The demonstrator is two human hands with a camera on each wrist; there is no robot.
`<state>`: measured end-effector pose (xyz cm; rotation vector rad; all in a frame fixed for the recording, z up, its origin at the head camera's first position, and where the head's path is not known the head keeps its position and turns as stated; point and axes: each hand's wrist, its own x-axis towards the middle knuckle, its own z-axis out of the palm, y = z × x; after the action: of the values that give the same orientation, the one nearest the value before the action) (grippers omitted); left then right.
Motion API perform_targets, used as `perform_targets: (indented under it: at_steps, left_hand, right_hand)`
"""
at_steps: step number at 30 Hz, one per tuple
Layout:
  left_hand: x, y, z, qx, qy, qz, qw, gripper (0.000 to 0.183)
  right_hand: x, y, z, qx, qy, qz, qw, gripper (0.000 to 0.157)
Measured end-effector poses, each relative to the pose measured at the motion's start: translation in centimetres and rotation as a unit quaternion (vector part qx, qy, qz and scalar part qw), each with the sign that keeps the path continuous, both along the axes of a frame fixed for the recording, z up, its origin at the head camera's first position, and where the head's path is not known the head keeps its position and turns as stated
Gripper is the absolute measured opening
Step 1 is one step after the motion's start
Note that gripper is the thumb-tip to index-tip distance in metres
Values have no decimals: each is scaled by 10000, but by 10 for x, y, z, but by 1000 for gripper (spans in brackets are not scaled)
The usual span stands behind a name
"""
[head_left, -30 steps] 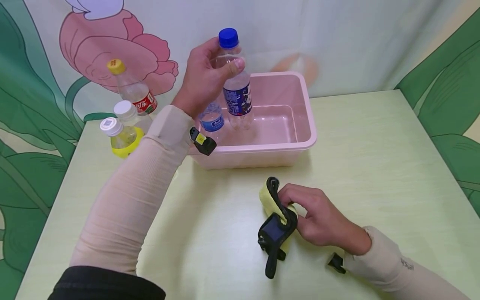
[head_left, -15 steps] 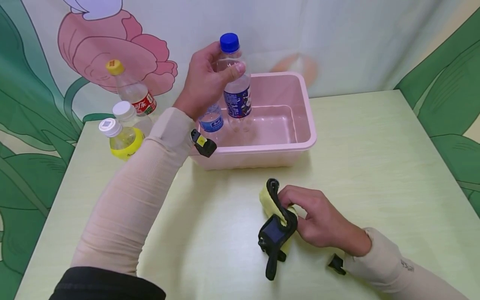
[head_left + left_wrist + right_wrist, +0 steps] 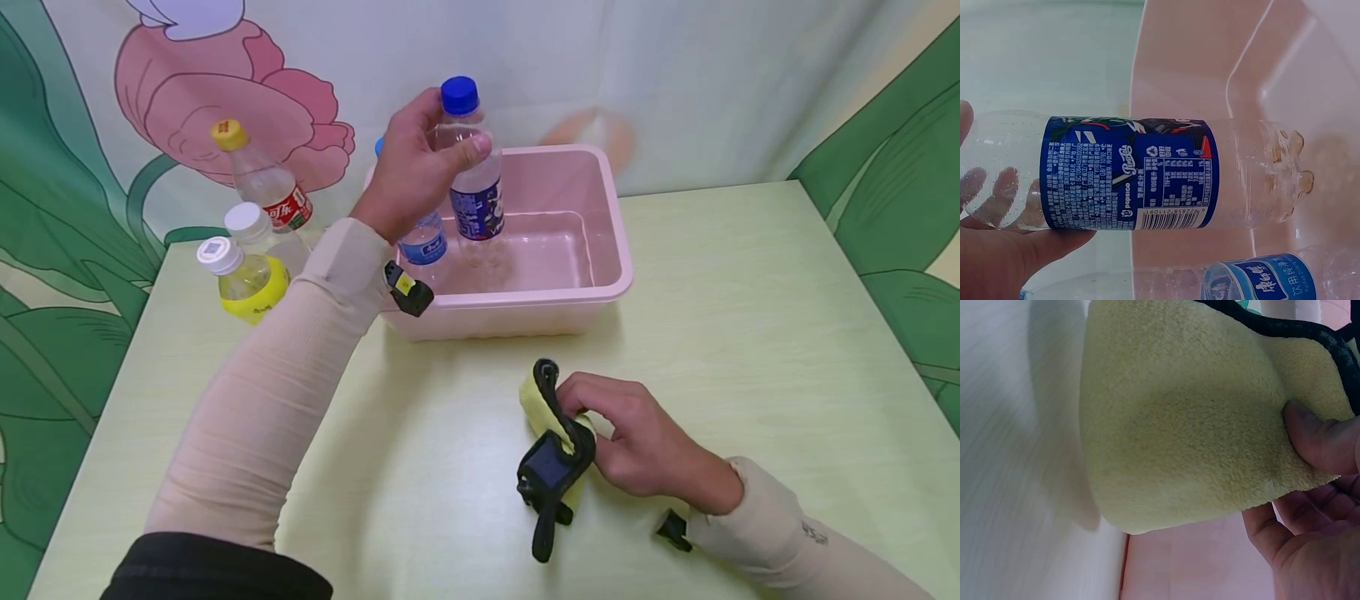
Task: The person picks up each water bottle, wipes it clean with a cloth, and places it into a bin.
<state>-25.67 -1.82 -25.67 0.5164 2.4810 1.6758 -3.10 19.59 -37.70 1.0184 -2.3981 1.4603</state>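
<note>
My left hand (image 3: 416,171) grips a clear plastic soda bottle (image 3: 477,208) near its shoulder, thumb in front and fingers behind. The bottle has a blue cap and a dark blue label, and hangs nearly upright over the left half of a pink plastic tub (image 3: 525,298). Beside it in the tub stands a water bottle (image 3: 1266,278) with a light blue label, partly hidden by my hand in the head view. Over the table in front of the tub, my right hand (image 3: 637,437) pinches a folded yellow cloth (image 3: 1191,425) with black edging and a dark patch.
Left of the tub stand a bottle with a yellow cap and red label (image 3: 288,207), a white-capped clear bottle (image 3: 247,221) and a bottle with a yellow label (image 3: 258,296). A patterned curtain (image 3: 712,92) hangs behind the pale table (image 3: 750,308).
My left hand has lowered the soda bottle a little, deeper into the tub. A blue cap now shows behind that hand. My right hand and the cloth have stayed almost still.
</note>
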Motion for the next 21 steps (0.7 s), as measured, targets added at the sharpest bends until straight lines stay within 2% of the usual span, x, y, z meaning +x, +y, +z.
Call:
perform_targets:
  at_steps: [13, 21]
  left_hand:
    - [-2, -3, -2, -326, -332, -140, 9988, 46]
    - [-4, -1, -3, -918, -552, -286, 9938, 48]
  right_hand:
    - [0, 0, -2, 7, 42, 39, 10000, 32]
    - [1, 1, -2, 5, 9, 42, 10000, 31]
